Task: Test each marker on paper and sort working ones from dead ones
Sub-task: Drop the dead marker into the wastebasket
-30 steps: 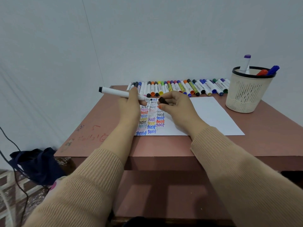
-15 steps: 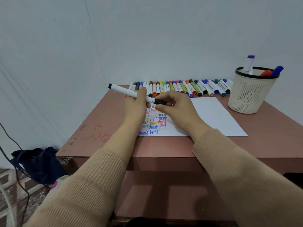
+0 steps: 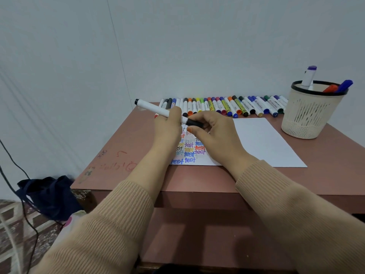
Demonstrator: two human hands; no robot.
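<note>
While the marker (image 3: 158,109) hangs in the air just left of the frame's centre, above the written-on end of the paper (image 3: 262,141), we see both hands on it. The left hand (image 3: 167,129) wraps the white barrel near its middle, and the right hand (image 3: 215,135) pinches the black cap (image 3: 194,123) between thumb and fingers. The cap looks seated against the barrel. We cannot tell whether it is going on or about to come off.

We judge the marker light and stiff: a smooth plastic tube that will not bend but may turn in a loose hold. The barrel is best taken where the left hand has it, close to the cap, so the pull runs straight along its length. The cap is short and slick, so it wants a firm pinch on its sides. It probably lets go with a snap, and the tip could smear the fingers.

The row of markers (image 3: 227,105) lies along the far edge of the table (image 3: 122,155), above the hands. The basket (image 3: 310,115) at the upper right holds three more, standing on end.
</note>
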